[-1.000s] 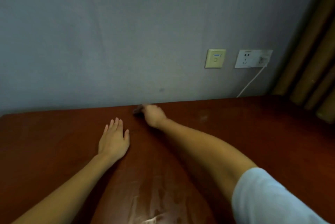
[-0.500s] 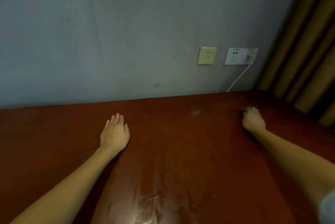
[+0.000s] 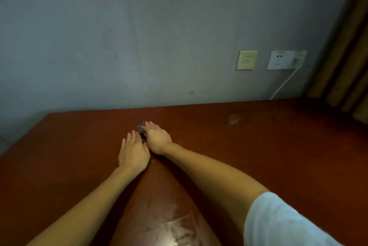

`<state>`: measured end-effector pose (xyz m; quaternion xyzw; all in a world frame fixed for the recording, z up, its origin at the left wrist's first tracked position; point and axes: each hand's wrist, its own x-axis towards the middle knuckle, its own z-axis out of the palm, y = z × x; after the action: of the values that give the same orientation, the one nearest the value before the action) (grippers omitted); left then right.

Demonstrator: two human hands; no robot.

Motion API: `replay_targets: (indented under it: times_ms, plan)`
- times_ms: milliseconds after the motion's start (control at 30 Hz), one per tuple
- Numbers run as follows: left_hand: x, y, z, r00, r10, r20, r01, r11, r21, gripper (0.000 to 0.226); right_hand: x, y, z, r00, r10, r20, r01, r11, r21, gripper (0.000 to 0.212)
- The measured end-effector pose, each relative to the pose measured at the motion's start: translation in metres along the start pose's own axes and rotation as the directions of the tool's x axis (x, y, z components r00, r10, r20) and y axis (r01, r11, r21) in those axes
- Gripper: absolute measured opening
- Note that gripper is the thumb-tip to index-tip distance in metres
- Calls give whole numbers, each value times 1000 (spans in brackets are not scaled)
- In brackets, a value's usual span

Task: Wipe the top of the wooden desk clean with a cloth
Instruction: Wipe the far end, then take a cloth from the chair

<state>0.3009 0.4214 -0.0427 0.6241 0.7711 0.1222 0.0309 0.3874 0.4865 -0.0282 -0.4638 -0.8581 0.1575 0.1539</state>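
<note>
Your right hand (image 3: 157, 138) holds a small dark cloth (image 3: 140, 127) down on the red-brown wooden table (image 3: 258, 156), with your fingers bent over it. The cloth sits near the back of the table, close to the grey wall (image 3: 139, 46). Your left hand (image 3: 133, 153) lies flat on the table with its fingers straight and together, right up against your right hand. Shiny smears (image 3: 175, 229) show on the table close to you.
</note>
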Motion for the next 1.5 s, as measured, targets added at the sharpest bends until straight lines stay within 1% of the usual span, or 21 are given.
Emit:
replay_targets:
  times_ms: [67,133,200,267,367,467,533,600,667,700,733,800,867,933,1000,1100,1167,1267,1333,1433,1500]
  plan:
    - [-11,-12,-4,1000,-29,6,29,1000,12,56,-9,-4,-3,998,-29,61,24,996,85,37]
    - [-23,-22,-9,999,-35,20,35,999,19,57,-20,8,-23,999,2,38,-10,978,208,31]
    - [-31,-27,-12,999,-20,33,19,1000,19,57,-37,34,-61,989,127,-73,-95,936,340,31]
    - [-36,-29,-13,999,-7,35,6,1000,24,56,-69,79,-110,947,236,-218,-181,952,246,35]
    - [-37,-27,-12,999,-17,39,15,999,39,56,-152,172,-173,791,450,-414,-446,888,112,35]
    - [-36,-26,-10,999,-30,41,28,999,42,56,-252,256,-183,583,672,-457,-755,656,2,35]
    - [-36,-25,-9,999,-26,35,25,999,38,56,-297,280,-170,474,758,-448,-851,525,-13,37]
    - [-37,-25,-9,999,-21,31,20,999,36,56,-297,281,-153,421,754,-504,-875,484,-7,38]
    - [-39,-25,-9,1000,-18,25,17,999,29,56,-261,259,-140,454,736,-501,-849,528,6,39]
    - [-40,-26,-10,1000,-13,22,12,1000,26,55,-238,240,-130,499,734,-461,-825,565,6,40]
    - [-42,-26,-10,1000,-6,18,5,1000,21,55,-213,221,-117,575,698,-426,-774,633,-9,39]
    - [-45,-27,-12,1000,12,11,-12,1000,5,53,-166,172,-85,744,563,-360,-622,780,-66,38]
    - [-51,-28,-14,999,36,10,-36,999,-17,53,-123,112,-50,868,394,-301,-431,900,-62,37]
    - [-57,-32,-15,998,65,15,-64,998,-25,52,-90,47,-18,947,251,-201,-266,963,-51,39]
    - [-65,-37,-16,997,72,4,-72,997,-16,53,-68,-11,6,988,127,-83,-129,991,-18,41]
    - [-77,-45,-18,999,23,-23,-23,1000,-20,53,-59,-64,21,998,7,60,-9,999,32,43]
    - [-84,-48,-19,1000,5,-15,-5,1000,-9,54,-61,-66,14,995,34,90,-47,988,147,38]
    - [-87,-50,-20,1000,9,-4,-9,1000,4,53,-86,-37,-33,990,136,34,-135,857,498,35]
    - [-86,-50,-21,1000,10,-4,-10,1000,4,53,-117,5,-81,957,267,-114,-189,872,451,33]
    - [-87,-48,-19,1000,-1,4,1,1000,14,53,-186,85,-144,826,437,-356,-369,897,245,36]
    - [-87,-46,-18,1000,-11,3,11,1000,14,53,-232,131,-163,776,527,-346,-527,844,104,40]
